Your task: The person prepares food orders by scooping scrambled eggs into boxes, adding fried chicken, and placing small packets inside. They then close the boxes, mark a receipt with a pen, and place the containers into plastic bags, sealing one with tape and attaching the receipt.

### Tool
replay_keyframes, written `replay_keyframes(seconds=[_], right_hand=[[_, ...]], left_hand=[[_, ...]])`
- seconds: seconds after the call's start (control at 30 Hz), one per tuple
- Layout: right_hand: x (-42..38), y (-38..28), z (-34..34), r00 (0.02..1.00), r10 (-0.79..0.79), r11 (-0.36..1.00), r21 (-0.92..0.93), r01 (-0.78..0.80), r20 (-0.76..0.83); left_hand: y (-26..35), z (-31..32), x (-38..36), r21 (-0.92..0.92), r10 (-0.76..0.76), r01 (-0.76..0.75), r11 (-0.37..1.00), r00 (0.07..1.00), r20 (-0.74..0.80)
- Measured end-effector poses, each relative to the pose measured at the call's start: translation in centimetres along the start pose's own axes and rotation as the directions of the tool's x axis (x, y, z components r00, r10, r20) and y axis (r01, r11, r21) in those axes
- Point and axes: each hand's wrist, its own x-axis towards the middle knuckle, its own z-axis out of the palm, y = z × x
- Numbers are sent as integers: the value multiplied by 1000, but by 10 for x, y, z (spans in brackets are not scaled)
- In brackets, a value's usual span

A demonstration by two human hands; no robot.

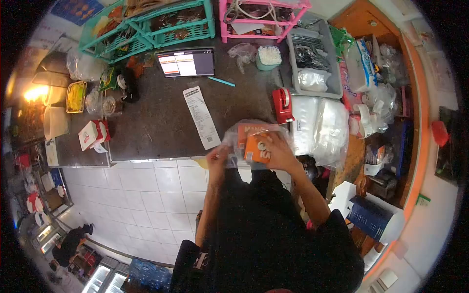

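Observation:
Orange boxes with pale lettering sit inside a clear plastic bag at the counter's front edge. My right hand lies over the boxes, its fingers wrapped round them. At the left side of the bag my left hand is closed on the plastic, a little blurred. A long printed receipt lies on the dark counter just beyond my left hand. The red tape dispenser stands beyond my right hand.
A tablet and a blue pen are at the back. Teal racks, a pink rack and a grey bin line the rear. Plastic bags lie right; a red-white box left. A person is far lower left.

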Motion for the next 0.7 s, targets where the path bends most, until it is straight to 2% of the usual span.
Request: replay_keyframes(seconds=[0.03, 0.07, 0.1, 0.17, 0.2, 0.23, 0.27, 0.3, 0.37, 0.4, 0.43, 0.47, 0.5, 0.57, 0.6, 0.63, 0.67, 0.7], right_hand=[[-5, 7, -2, 984, 163, 984, -63, -167, -66], [-4, 14, 2, 982, 170, 982, -64, -176, -81], [2, 20, 12, 989, 109, 984, -133, -121, -95], [13, 30, 29, 993, 2, 969, -246, -32, -121], [17, 30, 36, 991, -48, 959, -284, 10, -124], [23, 28, 37, 999, 13, 951, -307, -26, -44], [20, 29, 37, 997, 69, 946, -320, -51, 45], [6, 37, 39, 995, 93, 942, -325, -80, 24], [-3, 57, 41, 956, -131, 990, -87, 112, -264], [-9, 62, 31, 936, -122, 988, -129, 83, -330], [-19, 60, -4, 932, -125, 988, -129, 86, -340], [-29, 50, -66, 990, -102, 994, 31, 105, -101], [-34, 55, -115, 982, -116, 979, 185, 87, 151], [-27, 98, -170, 989, 56, 835, 550, 29, -137], [-12, 138, -185, 879, 212, 943, 325, -70, -427], [5, 184, -200, 767, 323, 945, 156, -286, -554], [28, 224, -205, 679, 476, 833, 40, -551, -558], [43, 254, -201, 554, 597, 639, -74, -766, -580]], left_hand=[[23, 21, -15, 254, 50, -65, 965, 997, 64], [27, 31, -26, 513, 17, -39, 858, 999, 48], [25, 40, -36, 728, -6, -21, 685, 999, 34], [-9, 39, -46, 475, 75, -121, 871, 991, 115], [9, 47, -52, 378, 56, -84, 922, 995, 83], [41, 58, -60, 278, 22, -33, 960, 999, 43], [69, 75, -58, 176, 90, -83, 981, 995, -33], [88, 88, -51, 77, 153, -144, 987, 980, -128], [92, 79, -36, 58, 104, -99, 993, 990, -99], [97, 78, -35, 57, 101, -99, 994, 994, -33], [98, 79, -34, 53, 58, -54, 997, 996, -65], [101, 77, -34, 87, 54, -50, 995, 997, -47], [104, 77, -37, 118, 52, -47, 992, 998, -33], [111, 87, -43, 179, 62, -48, 983, 995, -76], [113, 93, -44, 234, 60, -33, 972, 992, -112], [114, 99, -46, 237, 76, -45, 970, 989, -124], [114, 106, -47, 219, 63, -27, 975, 985, -159], [112, 110, -51, 199, 47, -7, 980, 979, -197]])
